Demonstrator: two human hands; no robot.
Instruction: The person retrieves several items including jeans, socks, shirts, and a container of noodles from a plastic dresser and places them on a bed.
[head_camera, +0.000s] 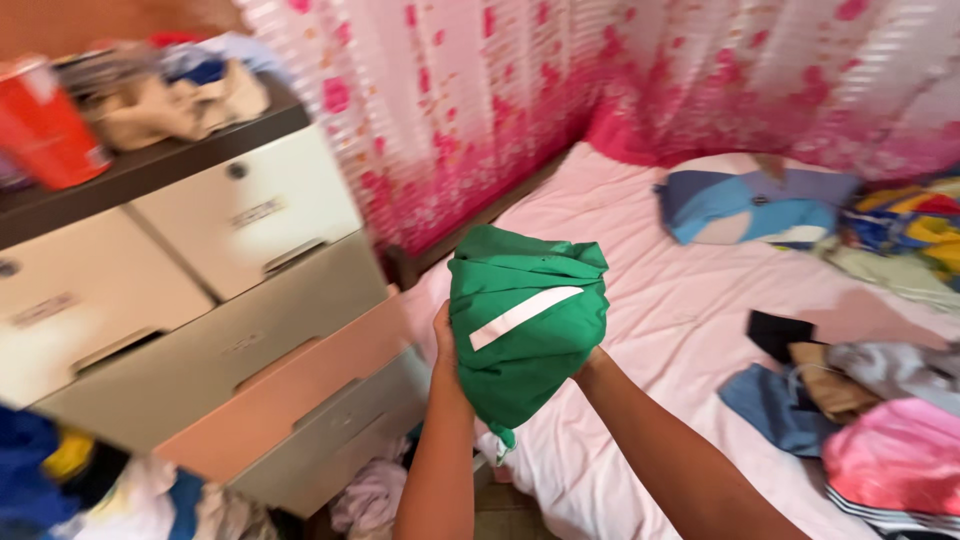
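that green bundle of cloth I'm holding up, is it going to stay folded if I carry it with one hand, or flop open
The green garment looks soft and floppy: it bulges and creases between the left hand and the right hand, so one hand would probably let it sag open. A loose corner already hangs below the bundle, so more may slip out. It is probably light, since only the fingers support it.
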